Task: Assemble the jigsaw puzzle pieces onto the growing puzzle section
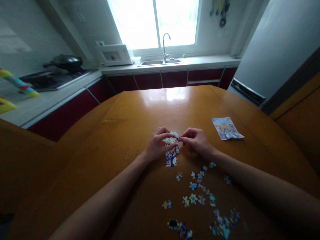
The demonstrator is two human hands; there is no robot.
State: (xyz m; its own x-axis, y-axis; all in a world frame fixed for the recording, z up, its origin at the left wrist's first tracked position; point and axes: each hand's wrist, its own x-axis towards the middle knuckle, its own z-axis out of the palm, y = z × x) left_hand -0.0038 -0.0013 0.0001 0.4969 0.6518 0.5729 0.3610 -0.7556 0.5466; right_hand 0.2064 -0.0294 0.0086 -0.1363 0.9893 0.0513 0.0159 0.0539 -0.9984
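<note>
A partly joined jigsaw puzzle lies on the wooden table, taller than it is wide. My left hand rests along its left side, thumb and index finger apart and stretched across the joined pieces, covering some of them. At the upper right edge of the puzzle, the thumb and index finger of my right hand pinch a small dark puzzle piece, mostly hidden by the fingertips. Loose puzzle pieces are scattered nearer to me, below my right hand. One small cluster sits just below the puzzle.
A creased printed picture sheet lies on the table to the right. More pieces are near the front. Beyond stand a counter with a sink, a microwave, a stove with a pan, and a fridge at right.
</note>
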